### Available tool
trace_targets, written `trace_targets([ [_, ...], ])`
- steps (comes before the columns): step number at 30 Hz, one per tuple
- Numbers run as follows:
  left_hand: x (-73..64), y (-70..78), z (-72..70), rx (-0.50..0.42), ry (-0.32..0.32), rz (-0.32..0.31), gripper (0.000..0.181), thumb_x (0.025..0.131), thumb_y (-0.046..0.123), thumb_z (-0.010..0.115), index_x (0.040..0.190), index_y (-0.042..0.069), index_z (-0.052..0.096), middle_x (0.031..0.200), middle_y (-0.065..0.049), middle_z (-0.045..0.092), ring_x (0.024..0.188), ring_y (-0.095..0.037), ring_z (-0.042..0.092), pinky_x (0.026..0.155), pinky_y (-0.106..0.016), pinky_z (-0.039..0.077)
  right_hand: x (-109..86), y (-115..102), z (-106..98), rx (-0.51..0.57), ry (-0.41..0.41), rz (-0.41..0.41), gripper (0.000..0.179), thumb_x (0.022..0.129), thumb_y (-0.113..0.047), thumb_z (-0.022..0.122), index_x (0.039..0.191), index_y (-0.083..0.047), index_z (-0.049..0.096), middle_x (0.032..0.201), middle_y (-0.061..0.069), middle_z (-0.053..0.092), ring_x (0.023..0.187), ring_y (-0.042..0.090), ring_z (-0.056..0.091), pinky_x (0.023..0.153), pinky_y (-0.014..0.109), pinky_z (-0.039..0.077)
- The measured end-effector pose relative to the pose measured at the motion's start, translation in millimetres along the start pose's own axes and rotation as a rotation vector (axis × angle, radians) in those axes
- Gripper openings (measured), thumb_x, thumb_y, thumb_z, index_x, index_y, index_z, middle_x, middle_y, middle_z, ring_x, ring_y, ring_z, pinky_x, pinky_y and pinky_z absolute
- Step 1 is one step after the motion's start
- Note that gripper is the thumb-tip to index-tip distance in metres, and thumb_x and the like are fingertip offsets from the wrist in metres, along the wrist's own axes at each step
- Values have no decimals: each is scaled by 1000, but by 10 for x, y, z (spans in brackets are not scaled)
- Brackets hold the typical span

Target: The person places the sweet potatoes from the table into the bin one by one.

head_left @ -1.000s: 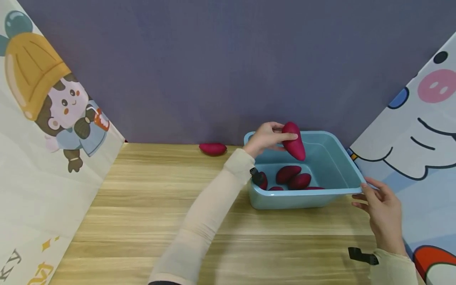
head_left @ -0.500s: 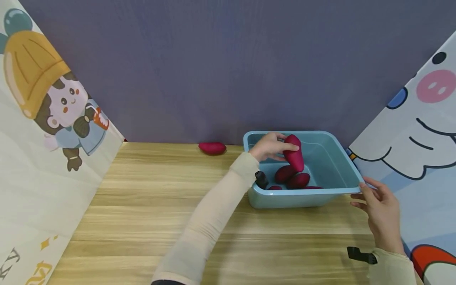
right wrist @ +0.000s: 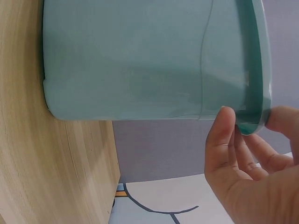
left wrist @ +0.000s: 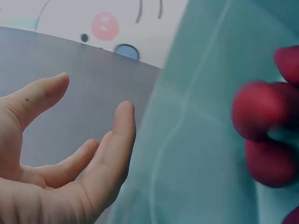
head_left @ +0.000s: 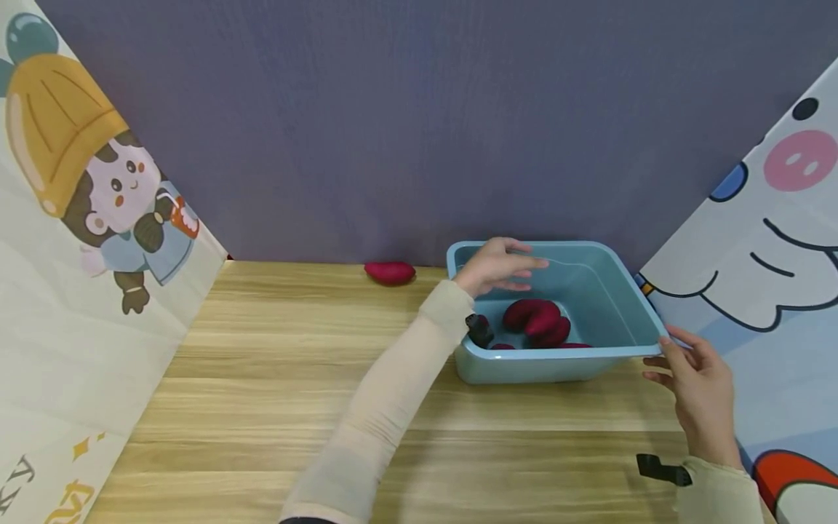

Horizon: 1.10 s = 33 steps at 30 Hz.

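Observation:
My left hand (head_left: 499, 269) hovers over the left part of a light-blue plastic basin (head_left: 537, 370), its fingers spread and nothing in them. Below it, several dark-red sweet potatoes (head_left: 545, 320) lie heaped on the basin's floor; the front wall partly hides some. In the left wrist view, the sweet potatoes (left wrist: 261, 107) are apart from the fingers and slightly blurred. At the basin's front right corner, my right hand (head_left: 705, 397) pinches the rim between thumb and fingers, as the right wrist view shows with the rim (right wrist: 265, 70) in the grip.
One more sweet potato (head_left: 390, 274) lies on the wooden table (head_left: 275, 378) at the back edge, left of the basin. A grey-blue panel (head_left: 393, 131) rises behind. Printed cartoon panels stand at left and right. A black strap piece (head_left: 480, 331) hangs by the left wrist.
My left hand lowered a sweet potato into the basin and let go of it; it now lies on the others. The fingers have spread. My right hand keeps its hold on the rim.

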<state>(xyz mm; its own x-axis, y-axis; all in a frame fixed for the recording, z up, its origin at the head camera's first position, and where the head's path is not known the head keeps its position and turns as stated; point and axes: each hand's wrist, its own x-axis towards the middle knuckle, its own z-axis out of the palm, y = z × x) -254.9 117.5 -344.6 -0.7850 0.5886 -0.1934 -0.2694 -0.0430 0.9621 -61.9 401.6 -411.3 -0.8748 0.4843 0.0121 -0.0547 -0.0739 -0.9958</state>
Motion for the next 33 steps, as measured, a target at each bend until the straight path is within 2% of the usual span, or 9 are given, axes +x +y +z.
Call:
trace_targets([
  [3,-70,94,-13,-7,-21,30,46,87,13,81,127,6,59,109,-5,66,94,-22,69,76,-41,62,8,2,-8,-6,-2,-4,37,96,-15,69,131,-9,62,95,-3,74,70,13,71,55,27,60],
  [7,-212,241,-105,7,-60,87,46,89,12,79,128,4,58,109,-8,68,96,-24,68,78,-42,61,9,5,-4,0,-7,-5,37,96,-15,69,131,-8,62,95,-3,74,70,13,71,55,27,60],
  [10,-320,287,-247,52,-63,146,50,89,15,78,132,4,55,115,-8,67,100,-23,68,80,-40,61,8,2,0,7,-5,-4,37,96,-15,69,132,-7,61,95,-2,74,70,13,71,55,27,60],
  [13,-428,251,-449,150,-12,215,54,89,21,79,135,7,55,121,-7,65,105,-19,67,83,-36,60,6,2,6,13,2,3,38,96,-15,69,132,-8,61,95,-2,74,70,14,72,55,28,60],
  [20,-645,-14,-1051,432,204,355,56,88,37,78,135,14,59,126,-4,65,105,-15,65,88,-38,56,-2,-9,8,23,-4,17,37,96,-15,69,132,-9,61,96,-2,74,71,15,72,55,28,60],
  [24,-691,-240,-1438,552,311,383,58,89,43,76,137,15,58,130,-6,63,112,-21,62,94,-39,53,2,-13,10,19,2,16,37,96,-15,69,132,-8,61,95,-2,74,70,14,72,54,29,60],
  [28,-693,-481,-1796,659,422,373,62,90,41,76,139,9,56,136,-9,58,123,-28,55,103,-45,46,-1,3,13,13,0,13,37,96,-15,69,132,-8,61,95,-2,74,70,14,72,54,29,60],
  [33,-677,-757,-2126,750,504,295,67,90,36,77,143,5,51,148,-12,45,135,-32,42,111,-47,37,3,7,20,10,3,6,38,96,-14,69,132,-7,61,95,-1,74,70,15,72,55,29,60],
])
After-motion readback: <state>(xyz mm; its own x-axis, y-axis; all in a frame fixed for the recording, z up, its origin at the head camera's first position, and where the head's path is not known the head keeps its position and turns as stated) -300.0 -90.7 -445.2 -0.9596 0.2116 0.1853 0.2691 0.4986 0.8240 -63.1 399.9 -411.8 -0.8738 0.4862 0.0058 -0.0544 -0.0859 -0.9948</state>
